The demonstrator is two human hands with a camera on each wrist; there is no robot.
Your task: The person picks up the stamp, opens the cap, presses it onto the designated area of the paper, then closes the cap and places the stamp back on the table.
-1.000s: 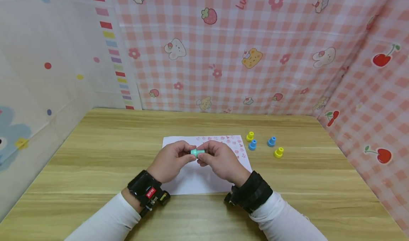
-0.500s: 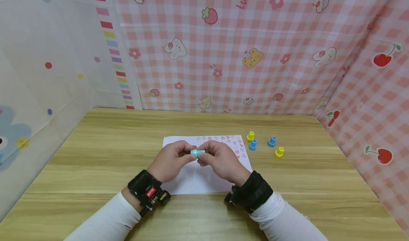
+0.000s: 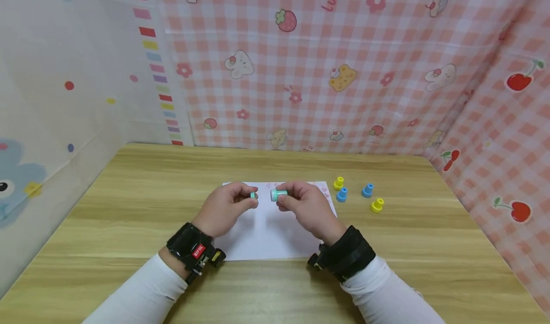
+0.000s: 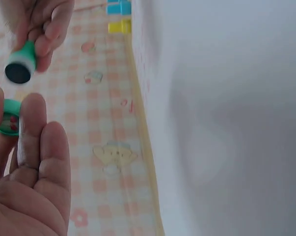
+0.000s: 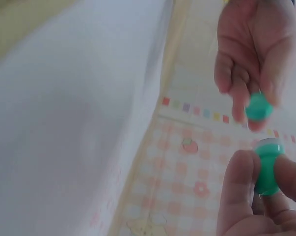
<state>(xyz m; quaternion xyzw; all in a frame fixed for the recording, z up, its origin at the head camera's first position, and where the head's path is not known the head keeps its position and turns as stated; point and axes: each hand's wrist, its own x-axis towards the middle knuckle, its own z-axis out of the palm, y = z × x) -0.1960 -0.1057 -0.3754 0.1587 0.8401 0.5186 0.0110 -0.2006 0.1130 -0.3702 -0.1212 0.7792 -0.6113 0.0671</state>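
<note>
My left hand [image 3: 225, 209] pinches a small green stamp cap [image 3: 252, 195] between thumb and fingers; a red cherry picture shows on the cap [image 4: 10, 117] in the left wrist view. A short gap to the right, my right hand [image 3: 312, 212] grips a green stamp [image 3: 280, 195] by its handle. The stamp's dark round face [image 4: 18, 73] points toward the left hand. Both hands are over a white sheet of paper [image 3: 266, 240], which has small red prints along its upper right part, partly hidden by the right hand.
Right of the paper stand two yellow stamps [image 3: 376, 205] and two blue stamps [image 3: 367, 190] on the wooden table [image 3: 408, 247]. A pink checked cloth [image 3: 301, 114] hangs behind the table, with a white patterned cloth [image 3: 94, 123] at the left.
The cap and stamp were joined between my hands; now they are apart. My left hand has shifted left with the cap, my right hand right and slightly away with the stamp.
</note>
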